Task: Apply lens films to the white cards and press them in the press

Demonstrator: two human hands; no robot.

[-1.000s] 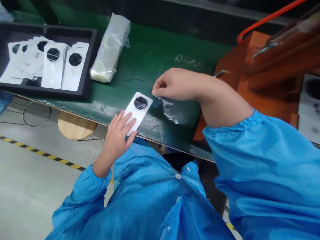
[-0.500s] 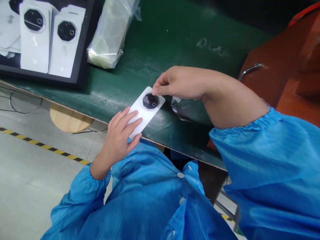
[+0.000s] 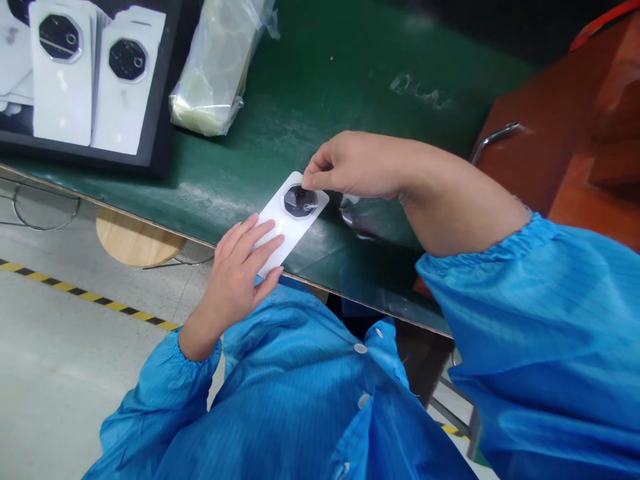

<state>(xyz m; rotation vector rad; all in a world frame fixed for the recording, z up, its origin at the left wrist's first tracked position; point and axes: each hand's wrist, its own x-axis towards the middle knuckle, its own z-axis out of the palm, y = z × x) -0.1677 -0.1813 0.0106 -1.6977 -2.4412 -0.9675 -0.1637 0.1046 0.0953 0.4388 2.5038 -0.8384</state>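
Left hand (image 3: 237, 273) lies flat on the near half of the white panel (image 3: 295, 230), fingers slightly spread, pinning it to the green bench (image 3: 300, 100), near end right at the bench edge. Keep that pressure even, palm low, so it doesn't swivel or slip off. Right hand (image 3: 350, 163): thumb and index tips together at the far rim of the dark camera window (image 3: 300, 202); can't tell if anything is pinched between them. Work low and slow at the rim, no nails on the glass. Clear film (image 3: 360, 217) lies just right of the panel; keep the wrist off it.

Vs 1 s ago: right fingertips were off the panel, to its right; now they're at the window. Left hand's hold looks the same. Pale streak now on the window; glare or film, can't tell.
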